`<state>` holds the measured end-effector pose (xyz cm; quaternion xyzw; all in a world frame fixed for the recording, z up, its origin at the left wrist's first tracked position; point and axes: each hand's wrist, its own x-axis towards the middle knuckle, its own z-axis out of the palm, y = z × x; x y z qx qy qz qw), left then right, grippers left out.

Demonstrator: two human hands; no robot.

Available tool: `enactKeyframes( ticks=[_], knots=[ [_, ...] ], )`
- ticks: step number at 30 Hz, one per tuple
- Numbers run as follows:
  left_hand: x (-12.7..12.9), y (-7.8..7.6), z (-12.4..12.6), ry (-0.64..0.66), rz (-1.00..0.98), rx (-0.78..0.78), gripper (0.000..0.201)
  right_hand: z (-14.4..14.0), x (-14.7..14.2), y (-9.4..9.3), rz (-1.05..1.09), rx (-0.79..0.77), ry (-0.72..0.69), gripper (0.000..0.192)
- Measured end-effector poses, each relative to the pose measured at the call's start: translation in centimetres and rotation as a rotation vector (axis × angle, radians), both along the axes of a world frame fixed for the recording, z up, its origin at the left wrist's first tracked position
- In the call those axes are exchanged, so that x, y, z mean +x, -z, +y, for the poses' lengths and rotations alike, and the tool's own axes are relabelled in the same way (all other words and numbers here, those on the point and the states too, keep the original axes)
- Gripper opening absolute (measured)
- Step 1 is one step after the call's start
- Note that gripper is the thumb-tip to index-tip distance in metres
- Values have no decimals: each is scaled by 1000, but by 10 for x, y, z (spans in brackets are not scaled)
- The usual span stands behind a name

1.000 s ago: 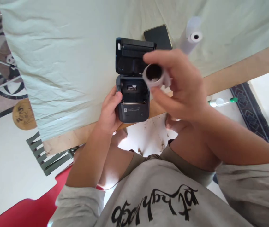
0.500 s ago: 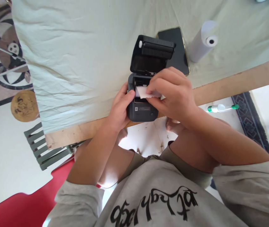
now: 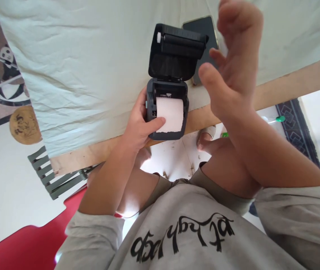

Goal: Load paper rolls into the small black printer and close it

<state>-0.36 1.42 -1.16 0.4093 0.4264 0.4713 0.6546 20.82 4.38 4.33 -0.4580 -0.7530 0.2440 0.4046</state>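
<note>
The left forearm slants up from the person's lap to the printer [image 3: 174, 91], with the elbow bent and the wrist nearly straight. The left hand [image 3: 139, 125] lies along the printer's left side, thumb on top. The right forearm comes in from beyond the printer's right side and bends upward at the wrist, so the right hand [image 3: 236, 69] stands to the right of the printer and well apart from it. Its palm faces roughly toward the printer, the thumb points that way, and the fingers are bent and slightly blurred.

The left hand's grip is closed about the printer's left side: the thumb reaches over the near left corner and presses on the paper [image 3: 172, 110], while the other fingers are mostly hidden behind the casing. The right hand's grip is loose and bare, with a wide gap between thumb and fingers.

The printer sits over the table's wooden edge [image 3: 298, 77]; whether the table or the left hand bears its weight, I cannot tell. Its lid [image 3: 174, 63] stands open on the far side. The paper lies in the printer's open bay and runs over toward its near side. A phone [image 3: 202, 26] lies beyond the printer to the right, partly behind the lid.
</note>
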Motion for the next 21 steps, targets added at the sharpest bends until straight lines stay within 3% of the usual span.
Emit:
enactKeyframes(
  ticks=[5,9,12,15,18,21],
  knots=[
    [0,3,0,-17,-14,28,64,7,-6,16,237,-179,116,23],
    [0,5,0,0,-33,45,57,11,-9,33,514,-164,97,17],
    [0,5,0,25,-63,61,62,9,-8,38,358,-122,-50,20],
    [0,2,-1,36,-57,53,67,5,-6,37,155,-125,-186,38],
    [4,-5,-4,-6,-22,11,54,3,-6,37,119,-171,-253,53],
    [8,-9,-5,-44,18,-40,42,4,-7,39,109,-186,-259,56]
  ],
)
